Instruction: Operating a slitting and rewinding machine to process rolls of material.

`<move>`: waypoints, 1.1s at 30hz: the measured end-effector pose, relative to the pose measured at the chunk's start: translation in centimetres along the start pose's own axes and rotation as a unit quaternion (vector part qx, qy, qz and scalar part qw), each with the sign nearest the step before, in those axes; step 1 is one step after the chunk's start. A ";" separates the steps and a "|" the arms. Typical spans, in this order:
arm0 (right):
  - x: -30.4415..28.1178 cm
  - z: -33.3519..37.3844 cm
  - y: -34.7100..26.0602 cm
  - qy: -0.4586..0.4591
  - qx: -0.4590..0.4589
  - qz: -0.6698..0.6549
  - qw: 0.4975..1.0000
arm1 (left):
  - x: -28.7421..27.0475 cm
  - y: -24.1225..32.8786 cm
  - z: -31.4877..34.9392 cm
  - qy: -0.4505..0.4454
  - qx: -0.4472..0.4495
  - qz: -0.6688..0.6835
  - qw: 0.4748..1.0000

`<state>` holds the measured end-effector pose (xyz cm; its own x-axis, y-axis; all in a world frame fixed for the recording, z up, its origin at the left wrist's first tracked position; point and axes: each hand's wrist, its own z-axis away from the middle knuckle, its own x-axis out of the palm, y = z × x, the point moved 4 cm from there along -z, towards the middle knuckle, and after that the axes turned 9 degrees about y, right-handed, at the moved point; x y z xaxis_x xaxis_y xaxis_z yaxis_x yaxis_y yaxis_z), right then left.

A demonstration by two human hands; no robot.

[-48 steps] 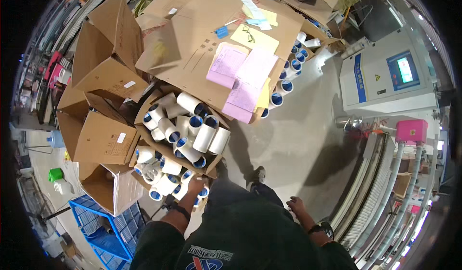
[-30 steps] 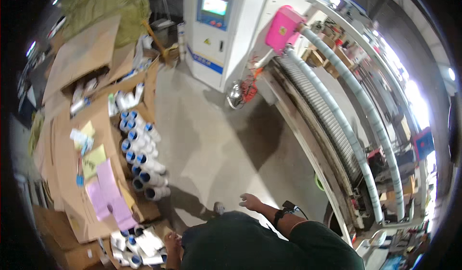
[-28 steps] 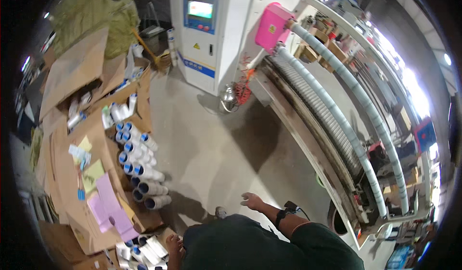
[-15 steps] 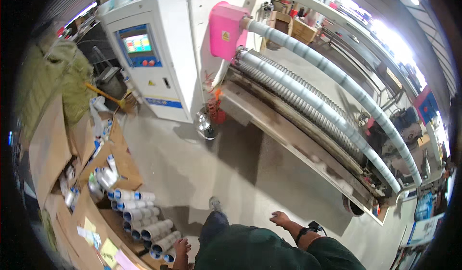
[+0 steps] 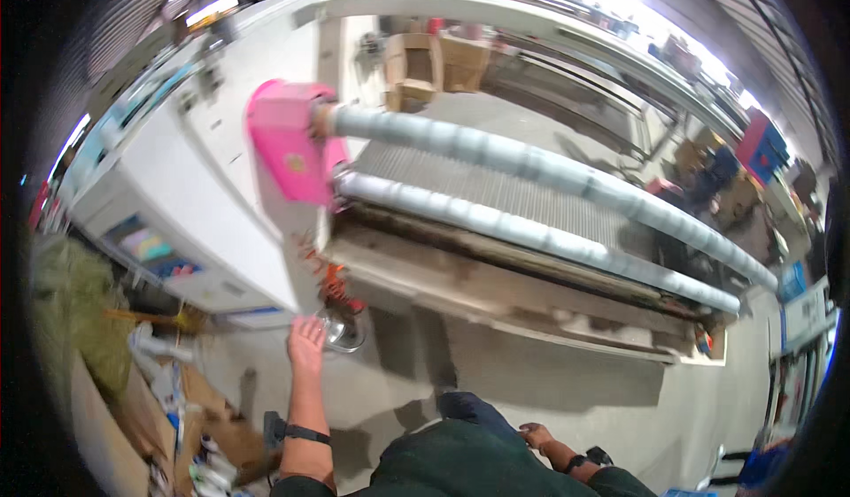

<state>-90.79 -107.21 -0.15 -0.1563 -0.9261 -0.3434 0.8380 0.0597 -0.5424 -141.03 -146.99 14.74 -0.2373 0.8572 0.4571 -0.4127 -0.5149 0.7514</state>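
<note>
My left hand [image 5: 307, 342] reaches forward, fingers extended and nothing seen in it. It shows in front of the lower corner of a white control cabinet [image 5: 208, 205], beside a shiny round metal object [image 5: 343, 331] on the floor. I cannot tell whether it touches anything. Close to my body, my right hand [image 5: 535, 436] hangs with loosely bent fingers and no object visible in it. Ahead lies a long machine with two pale wrapped rollers, an upper roller [image 5: 496, 156] and a lower roller [image 5: 513, 238], joined to a pink housing [image 5: 288, 143] at the left end.
A long trough-like ledge [image 5: 496, 311] runs below the rollers. Orange-red material [image 5: 336, 289] hangs at the machine's left corner. At lower left are cardboard boxes [image 5: 111, 426] with white tubes and a green sack [image 5: 75, 311]. A blue and red box [image 5: 761, 147] stands far right.
The view has turned right and nearer the machine, so the cabinet and boxes sit further left. My left hand has risen forward from beside the stacked tubes. My right hand stays low.
</note>
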 end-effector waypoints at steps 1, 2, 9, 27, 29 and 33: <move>-0.5 -1.9 0.0 -0.003 -0.045 0.021 0.999 | 3.6 1.1 -1.1 0.002 -0.008 0.052 0.999; -1.0 -6.3 2.8 0.028 -0.417 0.309 0.854 | 7.6 2.4 -2.6 0.002 -0.019 0.108 0.994; -10.2 -7.2 -16.3 0.162 0.019 -0.174 0.971 | 27.1 10.0 -11.9 -0.095 0.015 0.134 0.986; 0.0 -5.2 -12.8 0.203 0.061 -0.108 0.971 | 45.2 11.1 -12.3 0.072 0.175 0.064 0.980; -1.9 -5.3 -12.8 0.259 -0.018 -0.024 0.965 | 46.5 8.1 -6.9 -0.279 0.178 0.093 0.939; -5.8 -5.8 -11.2 0.302 0.049 -0.150 0.940 | 48.8 -2.7 -3.1 -0.516 0.098 0.097 0.845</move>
<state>-102.26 -100.39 3.48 -0.6377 -0.5126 -0.5749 0.7478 -0.2330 -0.6217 -154.26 -103.73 33.57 0.6521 0.3432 0.6760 -0.2761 -0.7230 0.6333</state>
